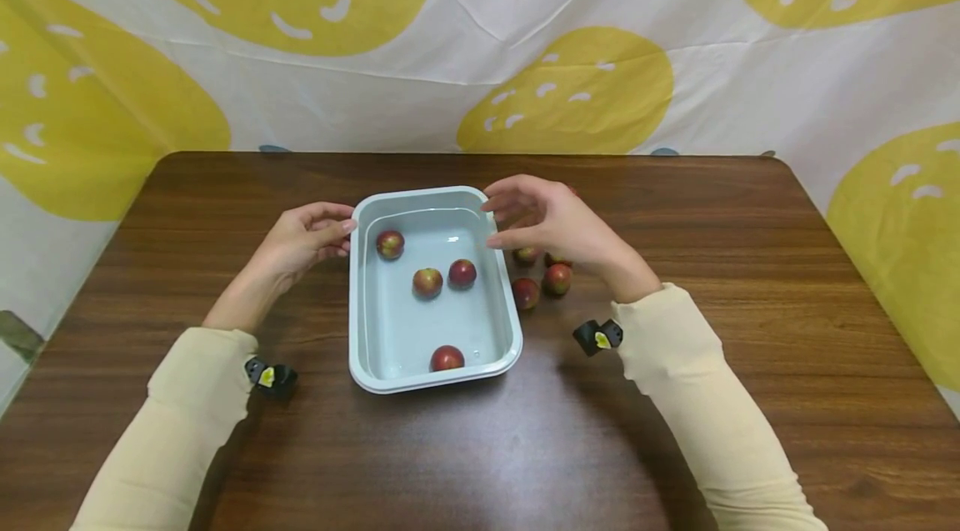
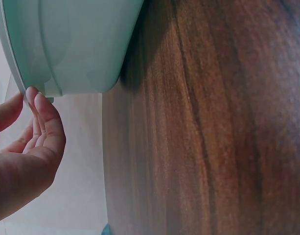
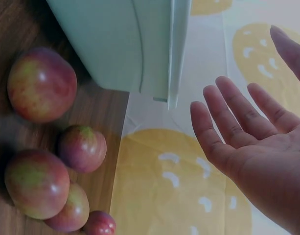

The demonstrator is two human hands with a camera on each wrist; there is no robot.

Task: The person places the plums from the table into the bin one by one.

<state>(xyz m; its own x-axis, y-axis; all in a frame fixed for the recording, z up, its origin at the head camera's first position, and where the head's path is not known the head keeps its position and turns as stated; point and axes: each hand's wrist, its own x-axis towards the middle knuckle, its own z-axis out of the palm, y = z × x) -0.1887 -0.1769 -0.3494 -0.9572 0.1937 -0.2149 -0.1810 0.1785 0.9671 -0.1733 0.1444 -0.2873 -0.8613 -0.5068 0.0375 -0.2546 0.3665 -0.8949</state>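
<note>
I am watching the left hand (image 1: 303,241) resting its fingertips (image 2: 38,100) against the rim at the far left corner of the pale green basin (image 1: 360,323), fingers loosely bent and pinching nothing that I can see. The right hand (image 1: 551,222) is hovering spread and relaxed just beside the far right rim, apart from it in the right wrist view. The basin is sitting mid-tabletop (image 1: 675,448), holding shallow water and four red fruits (image 1: 427,283); a cluster of loose fruits (image 1: 542,285) is lying just beside its right wall, partly under that hand.

My worry is the water: if I am lifting or tugging from the far corners only, the near end is staying heavy, so the basin could tilt and slosh onto the wood. The floating fruits would be rolling to the low side and making that worse. The right hand could also be knocking the loose fruits so they roll toward the tabletop's edge.
</note>
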